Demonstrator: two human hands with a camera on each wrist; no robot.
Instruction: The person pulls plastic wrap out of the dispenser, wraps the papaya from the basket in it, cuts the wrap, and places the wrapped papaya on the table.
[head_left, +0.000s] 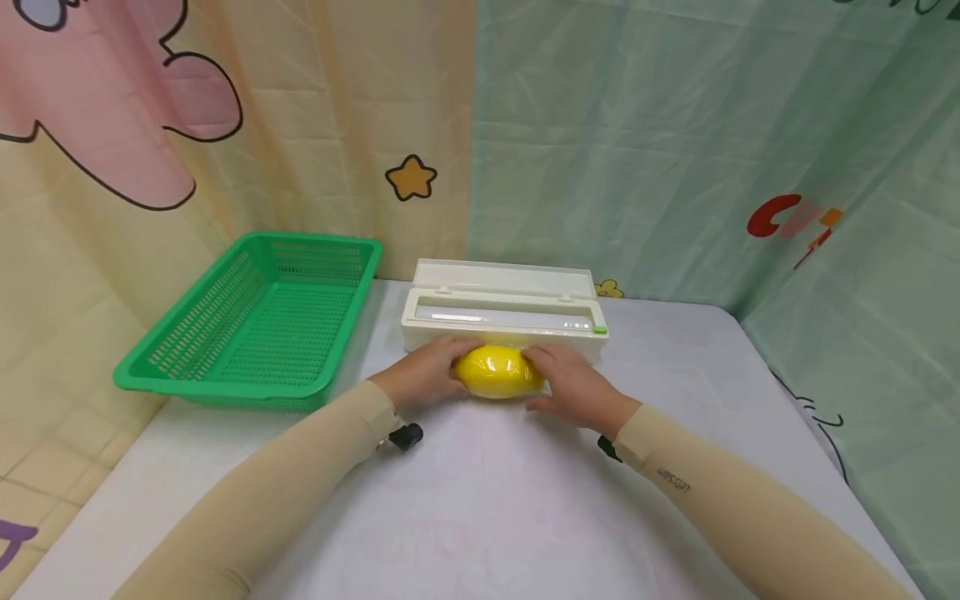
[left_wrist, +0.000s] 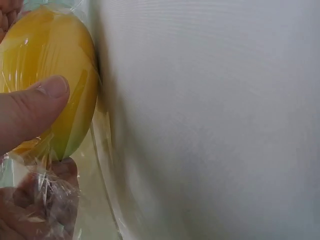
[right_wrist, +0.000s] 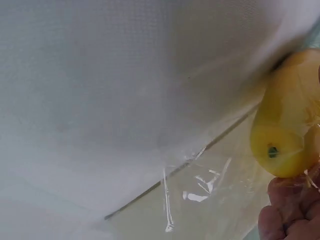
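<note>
A yellow mango [head_left: 498, 372] wrapped in clear plastic film is held between both hands, just in front of a white cling film dispenser [head_left: 510, 333]. My left hand [head_left: 429, 372] grips its left end; in the left wrist view the thumb [left_wrist: 37, 110] lies across the mango [left_wrist: 82, 65], and crinkled film [left_wrist: 47, 175] gathers at the greenish end. At the opposite end, my right hand [head_left: 573, 383] has its fingers against the fruit. Curled fingers [right_wrist: 295, 205] show beside the mango's stem end [right_wrist: 272, 150] in the right wrist view, where loose film [right_wrist: 210, 185] spreads out.
The dispenser's lid [head_left: 502, 277] is raised, with a film roll [head_left: 502, 317] inside. On the left of the white table [head_left: 480, 517] stands a green plastic basket [head_left: 288, 333] with nothing visible in it. Patterned curtains [head_left: 600, 167] hang behind the table.
</note>
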